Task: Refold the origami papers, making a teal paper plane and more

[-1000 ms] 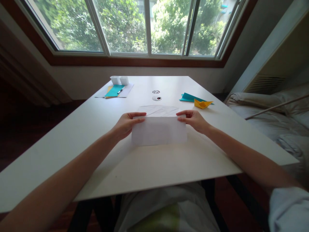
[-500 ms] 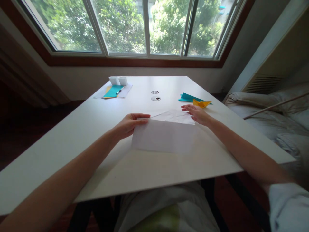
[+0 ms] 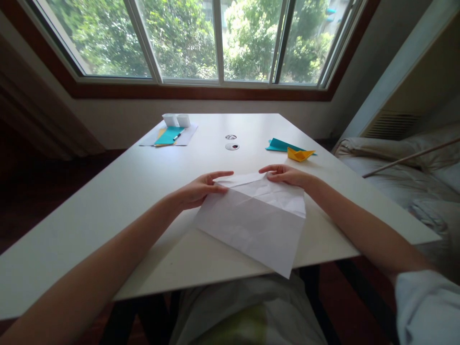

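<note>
Between my two hands is a creased sheet of white paper, tilted, with a fold line running across it and its lower right corner hanging past the table's front edge. My left hand pinches the upper left corner between thumb and fingers. At the top edge, my right hand grips the paper with the thumb on the near side. Just beyond the right hand sits a yellow paper boat, in front of a folded teal paper piece.
The white table reaches toward the window. At its far left are white sheets, teal paper, a pen and two small white containers. Two round fittings sit mid-table. A covered sofa stands to the right.
The paper has turned and opened out, its lower right corner swinging toward me past the table edge. My right hand has moved left and down onto its top edge.
</note>
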Demonstrator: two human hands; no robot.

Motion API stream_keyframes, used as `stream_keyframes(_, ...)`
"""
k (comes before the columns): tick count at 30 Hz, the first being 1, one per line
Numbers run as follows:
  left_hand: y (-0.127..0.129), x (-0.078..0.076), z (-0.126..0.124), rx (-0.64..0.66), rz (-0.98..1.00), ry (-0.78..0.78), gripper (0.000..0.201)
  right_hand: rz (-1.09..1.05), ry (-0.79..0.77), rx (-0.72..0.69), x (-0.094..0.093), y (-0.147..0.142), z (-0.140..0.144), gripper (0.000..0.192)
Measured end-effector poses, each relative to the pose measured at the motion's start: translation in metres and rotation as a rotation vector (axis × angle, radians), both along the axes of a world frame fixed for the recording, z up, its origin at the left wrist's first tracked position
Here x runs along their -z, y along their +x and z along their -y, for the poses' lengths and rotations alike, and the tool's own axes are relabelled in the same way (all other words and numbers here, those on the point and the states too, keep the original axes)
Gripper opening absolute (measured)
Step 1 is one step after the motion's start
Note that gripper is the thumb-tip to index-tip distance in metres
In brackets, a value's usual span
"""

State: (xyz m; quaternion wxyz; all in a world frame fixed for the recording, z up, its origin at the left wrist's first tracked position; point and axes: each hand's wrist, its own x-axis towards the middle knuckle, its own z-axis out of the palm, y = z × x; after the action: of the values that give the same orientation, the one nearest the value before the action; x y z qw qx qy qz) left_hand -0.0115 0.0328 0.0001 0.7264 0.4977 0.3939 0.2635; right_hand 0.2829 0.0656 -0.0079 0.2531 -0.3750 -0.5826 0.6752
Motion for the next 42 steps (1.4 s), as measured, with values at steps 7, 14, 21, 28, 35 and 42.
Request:
stream_keyframes(7,-0.016,0.004,-0.013,-0.268,0.116,-0.01,0.044,-0.212,0.007,0.337,0.015,0.013,-0.015,0.032)
stream_keyframes(14,-0.009,0.005,-0.013,-0.339,0.234,0.067,0.074,-0.393,0.029,0.585,0.021,-0.001,-0.014,0.028)
stream_keyframes(21,-0.004,0.013,-0.009,-0.333,0.14,0.251,0.056,-0.329,0.104,0.534,0.025,-0.017,-0.003,0.033)
stream_keyframes(28,-0.007,0.018,-0.014,-0.454,0.127,0.263,0.037,-0.279,0.187,0.449,0.023,-0.023,0.004,0.038)
stream_keyframes(35,-0.01,0.015,-0.015,-0.453,0.109,0.295,0.04,-0.217,0.288,0.418,0.027,-0.021,0.003,0.044)
stream_keyframes(42,-0.007,0.011,-0.013,-0.496,0.168,0.316,0.039,-0.271,0.25,0.441,0.024,-0.024,0.005,0.041)
